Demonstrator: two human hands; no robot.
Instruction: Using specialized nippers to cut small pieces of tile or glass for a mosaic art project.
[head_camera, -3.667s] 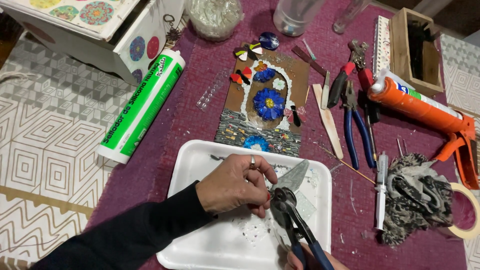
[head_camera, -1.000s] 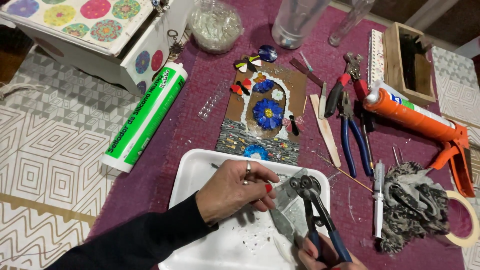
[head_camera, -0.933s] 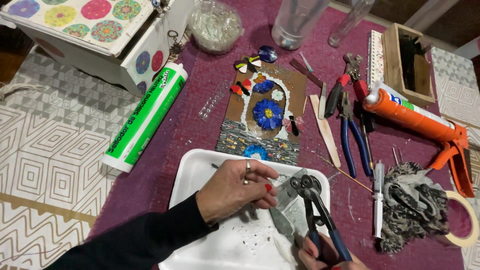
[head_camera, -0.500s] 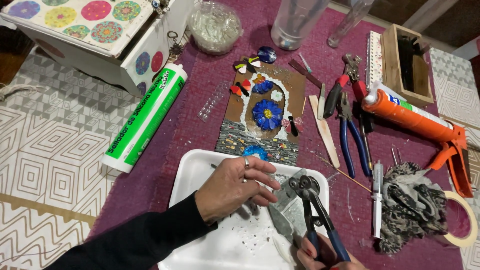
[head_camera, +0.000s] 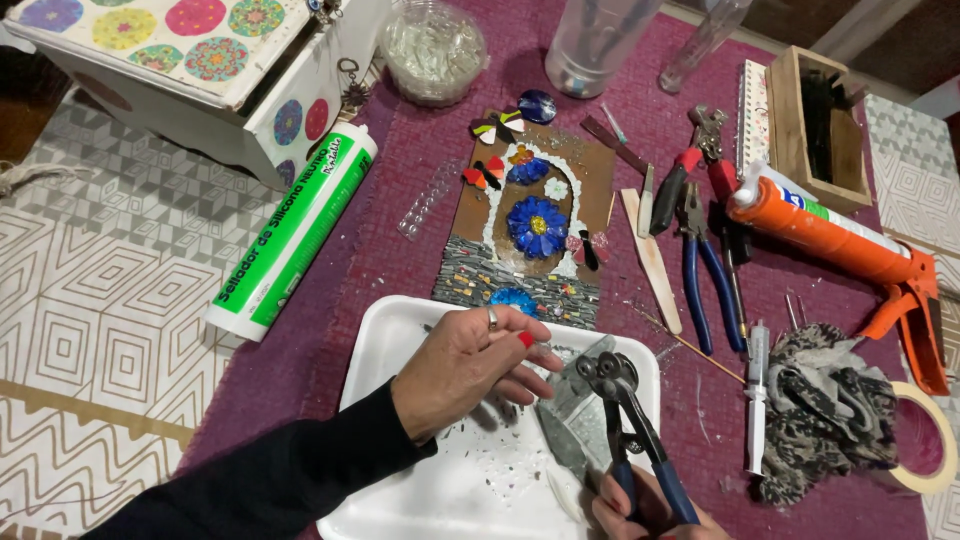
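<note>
Glass, grey and thin, the shard (head_camera: 580, 410) lies over the white tray (head_camera: 400, 330) near the counter's front edge. Your left hand (head_camera: 470, 365) pinches its edge; your right hand (head_camera: 650, 510) grips the nippers (head_camera: 625, 420). It looks stiff, brittle, sharp: hold the flat faces.

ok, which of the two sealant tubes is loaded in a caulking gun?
The orange sealant tube at the table's right edge; it sits in the orange caulking gun. The green-and-white sealant tube lies loose on the left.
</note>
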